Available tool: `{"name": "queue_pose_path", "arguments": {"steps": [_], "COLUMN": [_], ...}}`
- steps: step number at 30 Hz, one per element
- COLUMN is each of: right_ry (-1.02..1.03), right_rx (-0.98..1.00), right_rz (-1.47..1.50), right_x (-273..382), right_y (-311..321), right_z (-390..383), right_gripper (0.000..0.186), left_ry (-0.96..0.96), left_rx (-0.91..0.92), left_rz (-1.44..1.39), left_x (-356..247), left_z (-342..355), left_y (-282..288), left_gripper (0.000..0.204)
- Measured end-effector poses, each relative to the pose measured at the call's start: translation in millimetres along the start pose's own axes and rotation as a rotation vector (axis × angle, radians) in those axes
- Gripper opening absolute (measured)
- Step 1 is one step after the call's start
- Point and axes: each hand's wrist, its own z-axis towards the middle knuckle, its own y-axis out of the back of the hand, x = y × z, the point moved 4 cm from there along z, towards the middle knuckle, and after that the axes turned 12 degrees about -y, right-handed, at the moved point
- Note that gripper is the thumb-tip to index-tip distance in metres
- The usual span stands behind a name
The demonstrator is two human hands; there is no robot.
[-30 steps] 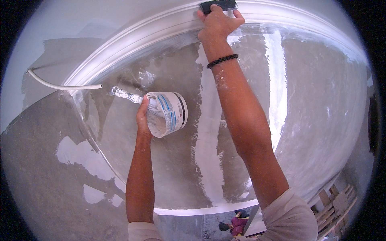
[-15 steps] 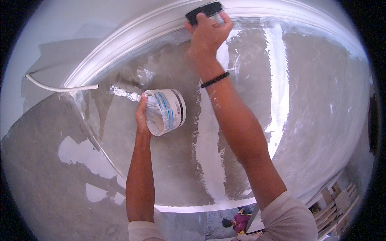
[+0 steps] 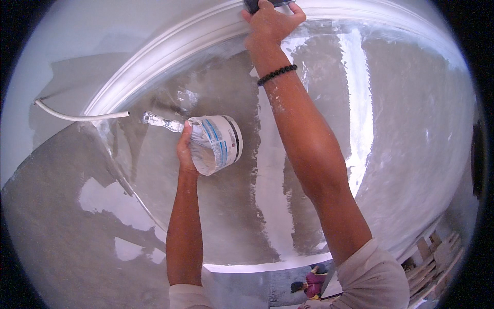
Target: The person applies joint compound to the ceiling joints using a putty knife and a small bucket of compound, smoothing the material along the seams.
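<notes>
My left hand [image 3: 186,150] grips a white plastic tub [image 3: 222,144] with blue stripes, tilted on its side, its thumb over the rim. A putty-smeared tool handle [image 3: 163,122] sticks out past the rim on the left; the rest of that tool is hidden. High up, my right hand [image 3: 271,24] is closed around a black block-like tool [image 3: 253,5] against the white cornice moulding [image 3: 206,32]. The upper frame edge cuts that tool off, so its working side cannot be seen.
A white conduit pipe [image 3: 82,116] juts out at the left. Grey plaster wall [image 3: 226,206] carries white putty strips [image 3: 272,195]. Far below, a person in a maroon top [image 3: 314,284] appears near stacked wooden boards [image 3: 432,268].
My right hand has moved up with the black tool, which now partly leaves the frame. The left hand and tub sit almost the same, shifted slightly right in the picture.
</notes>
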Motion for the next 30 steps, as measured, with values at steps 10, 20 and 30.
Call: {"name": "queue_pose_path", "arguments": {"steps": [10,20,30], "right_ry": [-0.084,0.111,0.463], "right_rx": [0.223,-0.001,-0.182], "right_rz": [-0.079,-0.007,-0.364], "right_x": [-88.9,5.5,-56.7], "right_y": [-1.5,36.1,14.7], "right_z": [-39.7,-0.8,6.1], "right_gripper": [0.057,0.055,0.054], "left_ry": [0.017,-0.024,-0.024], "left_rx": [0.057,0.114,0.125], "left_rz": [0.018,0.108,0.141], "left_x": [-2.1,-5.6,-6.1], "left_z": [0.8,-2.1,-0.1], "left_y": [-1.4,4.5,-4.3], "left_gripper": [0.051,0.055,0.059]}}
